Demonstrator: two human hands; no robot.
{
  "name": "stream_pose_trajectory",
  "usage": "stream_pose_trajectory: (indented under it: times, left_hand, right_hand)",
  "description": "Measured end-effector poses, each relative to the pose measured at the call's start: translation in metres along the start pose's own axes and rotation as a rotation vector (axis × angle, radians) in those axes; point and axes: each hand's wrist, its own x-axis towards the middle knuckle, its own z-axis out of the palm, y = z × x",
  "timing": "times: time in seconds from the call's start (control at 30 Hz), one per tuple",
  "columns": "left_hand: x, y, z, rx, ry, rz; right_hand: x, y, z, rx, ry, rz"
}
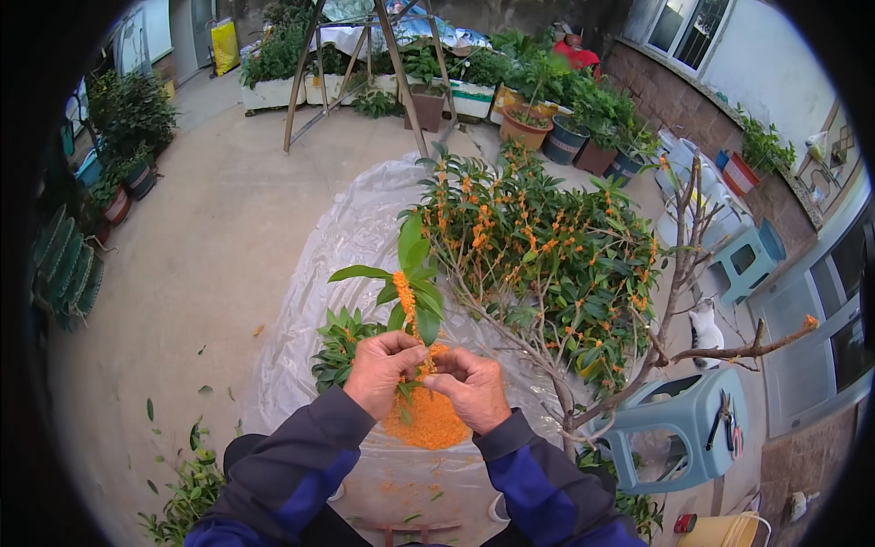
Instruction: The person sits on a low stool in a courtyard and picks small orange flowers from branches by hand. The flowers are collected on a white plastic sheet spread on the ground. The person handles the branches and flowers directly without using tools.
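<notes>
A leafy sprig, thick with small orange blossoms along its stem, points up and away from me. My left hand grips its lower stem between thumb and fingers. Close beside it, my right hand has thumb and forefinger pinched at orange blossoms near the stem's base; whether they are still attached is hidden. Below both hands lies a heap of loose orange blossoms on a clear plastic sheet. A bunch of green leafy cuttings lies left of the heap.
Large cut branches with orange blossoms cover the sheet's right side. A bare limb juts rightward. Pliers or pruners lie on a blue plastic stool. A cat lies behind it. Leafy trimmings lie lower left.
</notes>
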Motion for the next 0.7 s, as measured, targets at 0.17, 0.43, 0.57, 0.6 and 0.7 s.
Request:
stream_pose_trajectory:
  times: [0.17, 0.43, 0.57, 0.6, 0.7]
  left_hand:
    - [-0.001, -0.003, 0.006, 0.006, -0.058, -0.046]
    - [0.004, -0.009, 0.005, -0.038, -0.116, -0.082]
    - [0.002, -0.006, 0.003, -0.113, -0.17, -0.11]
    - [0.003, -0.006, 0.004, -0.128, -0.191, -0.118]
    - [0.004, -0.005, 0.002, -0.146, -0.267, -0.12]
  right_hand:
    - [-0.001, -0.004, -0.009, -0.174, -0.016, -0.003]
    - [0.0, -0.006, -0.013, 0.001, -0.013, 0.018]
    - [0.001, -0.013, -0.017, 0.197, -0.062, 0.147]
    - [0.001, -0.013, -0.02, 0.23, -0.073, 0.194]
    - [0.002, -0.01, -0.027, 0.346, -0.112, 0.324]
